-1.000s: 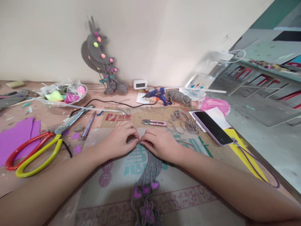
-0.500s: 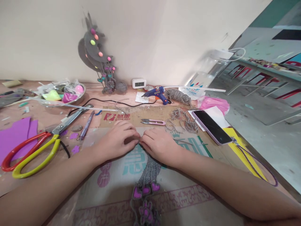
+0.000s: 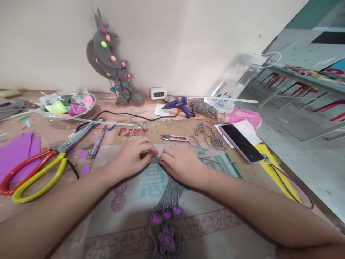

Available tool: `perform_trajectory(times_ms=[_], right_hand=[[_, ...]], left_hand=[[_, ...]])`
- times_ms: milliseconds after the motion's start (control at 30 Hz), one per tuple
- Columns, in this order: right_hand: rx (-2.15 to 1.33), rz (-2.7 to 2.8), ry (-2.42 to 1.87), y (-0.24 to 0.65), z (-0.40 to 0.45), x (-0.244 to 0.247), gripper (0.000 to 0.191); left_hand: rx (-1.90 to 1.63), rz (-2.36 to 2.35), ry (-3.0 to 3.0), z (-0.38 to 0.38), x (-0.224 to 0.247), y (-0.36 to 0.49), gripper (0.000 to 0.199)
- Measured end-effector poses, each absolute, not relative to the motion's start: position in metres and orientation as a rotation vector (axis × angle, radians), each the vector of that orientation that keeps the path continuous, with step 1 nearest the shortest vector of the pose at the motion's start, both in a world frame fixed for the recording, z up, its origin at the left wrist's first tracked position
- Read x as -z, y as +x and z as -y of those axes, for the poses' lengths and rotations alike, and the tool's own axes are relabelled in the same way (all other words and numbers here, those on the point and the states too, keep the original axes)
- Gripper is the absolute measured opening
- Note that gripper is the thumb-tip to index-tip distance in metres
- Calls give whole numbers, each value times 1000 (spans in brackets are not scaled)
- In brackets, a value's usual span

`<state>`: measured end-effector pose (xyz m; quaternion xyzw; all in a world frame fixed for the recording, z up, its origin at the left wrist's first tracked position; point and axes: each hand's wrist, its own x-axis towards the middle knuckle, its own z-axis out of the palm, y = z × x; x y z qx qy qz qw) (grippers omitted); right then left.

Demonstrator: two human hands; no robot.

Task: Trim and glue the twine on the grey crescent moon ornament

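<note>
Cluttered table (image 3: 43,127) against pale wall (image 3: 172,43); glue gun (image 3: 183,106) tip over white paper (image 3: 161,112), prob. to catch drips; pink snips (image 3: 175,138) just past L hand (image 3: 134,154) + R hand (image 3: 183,163), prob. for quick reach. Gray yarn-wrapped pc. (image 3: 172,190) lies ctr. on printed sheet (image 3: 121,228), upper end under R hand, purple hearts (image 3: 166,214) toward wearer. L nearly closed, thumb + forefinger apparently pinching thin gray strand (image 3: 155,158); R fingers curled, exact grip hidden, can't tell.

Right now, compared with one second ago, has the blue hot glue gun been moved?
No. Judged against the white digital clock, the blue hot glue gun lies in the same place, to its right and nearer the camera; the whole view only shifted slightly.
</note>
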<state>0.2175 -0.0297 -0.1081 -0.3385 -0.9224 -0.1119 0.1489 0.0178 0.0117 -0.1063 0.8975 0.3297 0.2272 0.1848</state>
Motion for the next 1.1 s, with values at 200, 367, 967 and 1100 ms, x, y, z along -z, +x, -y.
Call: perform_trajectory(times_ms=[200,367,967,1100], right_hand=[[322,2655,-976,218,29,108,20],[296,2659,-953,220,28,107,21],[171,2649,-985,231,23,82,24],[64,2443,-1291,254,6,69,18]], left_hand=[[-557,-801,2664,-11,108,16,17],[-601,-862,2592,-13,109,17,17],[-535,-906,2518,-14,106,20,14],[-549,-900,2492,-15,108,20,13]])
